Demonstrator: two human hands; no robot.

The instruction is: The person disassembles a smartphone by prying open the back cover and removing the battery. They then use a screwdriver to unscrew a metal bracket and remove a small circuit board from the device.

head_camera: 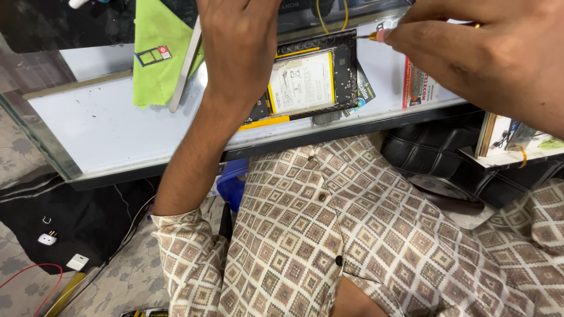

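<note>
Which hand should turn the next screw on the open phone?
The right hand, most likely: it already grips the small screwdriver, tip at the open phone's top edge. The left hand lies flat on the phone, steadying it.

The left hand (238,44) hides the opened phone's (311,79) left part; fingertips cut off.

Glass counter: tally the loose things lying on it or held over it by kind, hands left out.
Opened phone with its battery showing, steadied by the left hand: 1
Screwdriver in the right hand: 1
Green cloth: 1
SIM tray on the cloth: 1
Flat metal tool: 1
Printed packets: 1 seen clearly
Total: 6
</note>
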